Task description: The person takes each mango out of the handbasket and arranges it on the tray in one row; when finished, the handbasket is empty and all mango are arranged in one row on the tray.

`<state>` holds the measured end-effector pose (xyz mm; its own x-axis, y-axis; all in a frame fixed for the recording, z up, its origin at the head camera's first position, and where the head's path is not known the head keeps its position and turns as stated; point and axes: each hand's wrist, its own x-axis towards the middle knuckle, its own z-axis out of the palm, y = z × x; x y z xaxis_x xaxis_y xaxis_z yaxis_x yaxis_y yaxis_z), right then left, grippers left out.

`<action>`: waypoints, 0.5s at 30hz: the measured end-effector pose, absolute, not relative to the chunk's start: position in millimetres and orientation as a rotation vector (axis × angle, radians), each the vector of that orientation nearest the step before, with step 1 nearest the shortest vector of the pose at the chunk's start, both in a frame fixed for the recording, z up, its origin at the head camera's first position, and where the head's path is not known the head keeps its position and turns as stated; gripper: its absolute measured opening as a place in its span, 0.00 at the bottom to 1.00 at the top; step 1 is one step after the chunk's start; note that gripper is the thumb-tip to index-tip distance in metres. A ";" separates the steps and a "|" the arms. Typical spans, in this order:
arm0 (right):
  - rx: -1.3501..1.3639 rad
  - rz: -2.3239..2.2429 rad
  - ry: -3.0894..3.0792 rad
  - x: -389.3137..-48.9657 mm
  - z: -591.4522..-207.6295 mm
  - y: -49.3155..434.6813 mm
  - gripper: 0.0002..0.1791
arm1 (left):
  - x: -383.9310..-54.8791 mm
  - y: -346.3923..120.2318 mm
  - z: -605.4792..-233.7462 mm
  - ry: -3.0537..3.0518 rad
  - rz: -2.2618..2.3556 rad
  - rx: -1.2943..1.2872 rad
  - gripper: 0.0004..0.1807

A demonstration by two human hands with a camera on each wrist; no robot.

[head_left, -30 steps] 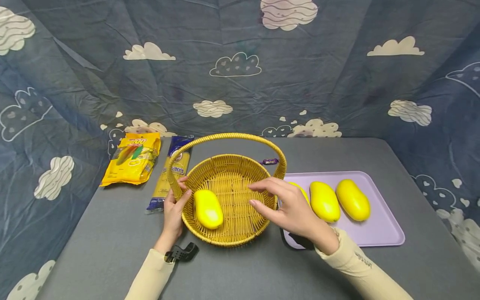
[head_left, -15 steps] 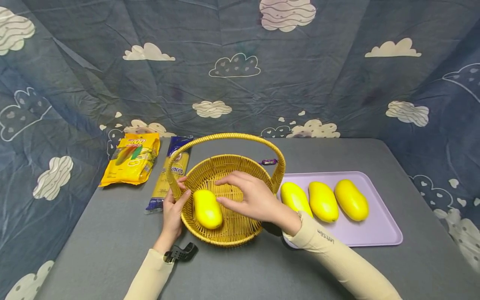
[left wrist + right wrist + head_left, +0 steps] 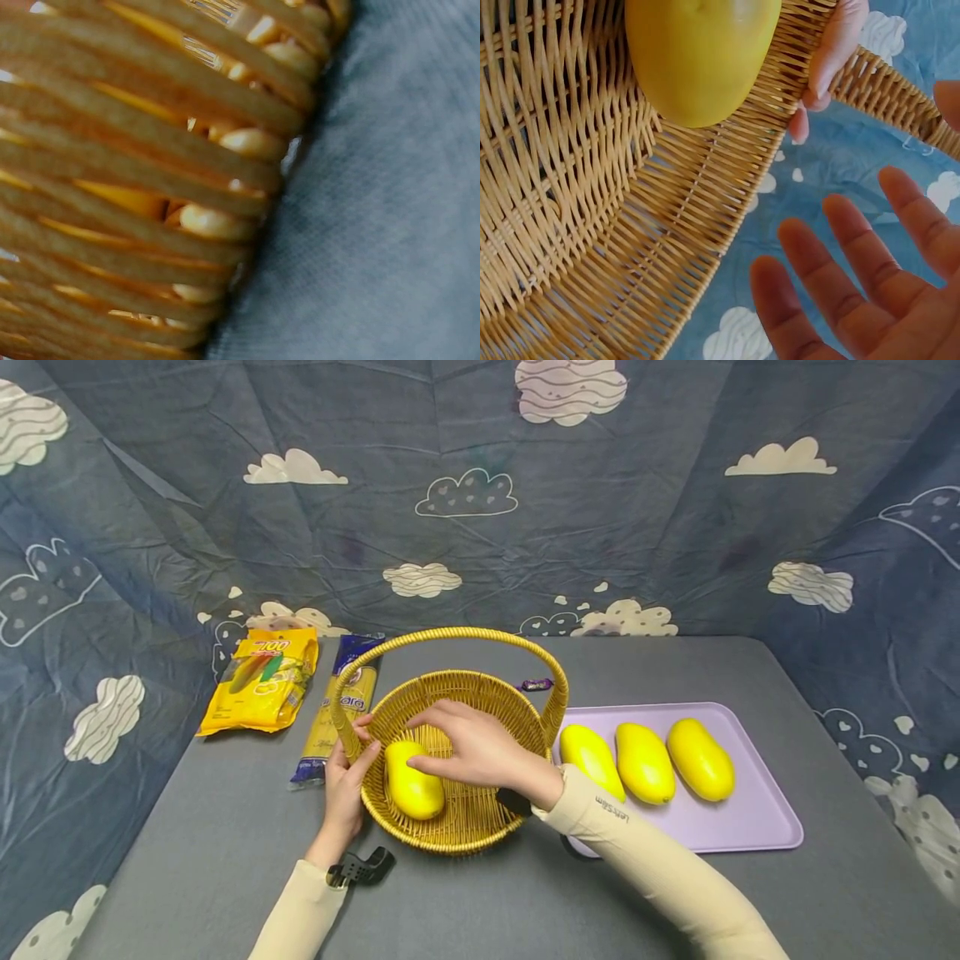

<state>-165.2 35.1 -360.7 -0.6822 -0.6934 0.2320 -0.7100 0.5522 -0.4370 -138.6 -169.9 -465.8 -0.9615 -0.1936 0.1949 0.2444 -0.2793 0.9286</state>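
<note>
A round wicker basket point(image 3: 456, 847) with a tall arched handle stands on the table. One yellow mango point(image 3: 416, 789) lies inside it, against the left wall. My left hand point(image 3: 345, 797) grips the basket's left rim at the foot of the handle, thumb in front and fingers behind. Over the basket reaches my right hand point(image 3: 476, 745), fingers spread and holding nothing, its thumb overlapping the mango in the head view. In the right wrist view those fingers point(image 3: 847, 300) are apart from the mango point(image 3: 701, 60). Basket weave point(image 3: 135, 157) fills much of the left wrist view.
Right of the basket, a lilac tray point(image 3: 757, 831) bears three more mangoes point(image 3: 645, 762). A small purple-wrapped candy point(image 3: 537, 685) lies behind the basket. To the left are a pasta packet point(image 3: 322, 735) and a yellow snack bag point(image 3: 258, 685). A cloud-patterned cloth point(image 3: 637, 543) hangs behind.
My right hand has moved left from the basket's right side, over the basket toward the mango inside, uncovering the leftmost mango on the tray. The left hand keeps its hold on the rim.
</note>
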 end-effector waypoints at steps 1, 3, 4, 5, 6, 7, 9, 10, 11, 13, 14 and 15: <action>1.240 0.792 -2.757 -165.7 -361.0 33.9 0.26 | -138.4 -169.9 -466.0 -1.691 -2.315 -0.061 0.10; 1.242 0.777 -2.796 -167.2 -362.4 31.5 0.26 | -138.2 -170.0 -466.2 -1.689 -2.315 -0.060 0.10; 1.243 0.774 -2.816 -167.9 -363.1 30.5 0.27 | -138.1 -170.0 -466.4 -1.690 -2.314 -0.059 0.11; 1.243 0.768 -2.834 -168.6 -364.0 29.6 0.27 | -138.1 -170.0 -466.5 -1.691 -2.312 -0.059 0.11; 1.244 0.766 -2.850 -169.4 -364.7 28.7 0.27 | -138.1 -170.0 -466.6 -1.691 -2.310 -0.059 0.11; 1.244 0.764 -2.863 -170.2 -365.7 27.9 0.27 | -138.1 -170.0 -466.7 -1.689 -2.310 -0.060 0.12; 1.240 0.754 -2.882 -172.0 -367.8 26.6 0.28 | -138.0 -169.9 -466.8 -1.687 -2.311 -0.063 0.12; 1.239 0.754 -2.889 -172.9 -368.8 26.0 0.28 | -138.0 -169.8 -466.7 -1.685 -2.311 -0.065 0.12; 1.237 0.750 -2.895 -173.8 -369.7 25.5 0.28 | -138.0 -169.7 -466.6 -1.683 -2.313 -0.065 0.11; 1.233 0.743 -2.905 -175.6 -371.7 24.4 0.28 | -138.0 -169.4 -466.2 -1.682 -2.315 -0.065 0.11; 1.234 0.733 -2.913 -176.5 -372.8 23.8 0.28 | -138.0 -169.4 -466.1 -1.682 -2.315 -0.064 0.11; 1.235 0.725 -2.920 -177.2 -373.7 23.2 0.28 | -138.0 -169.3 -466.0 -1.682 -2.315 -0.063 0.11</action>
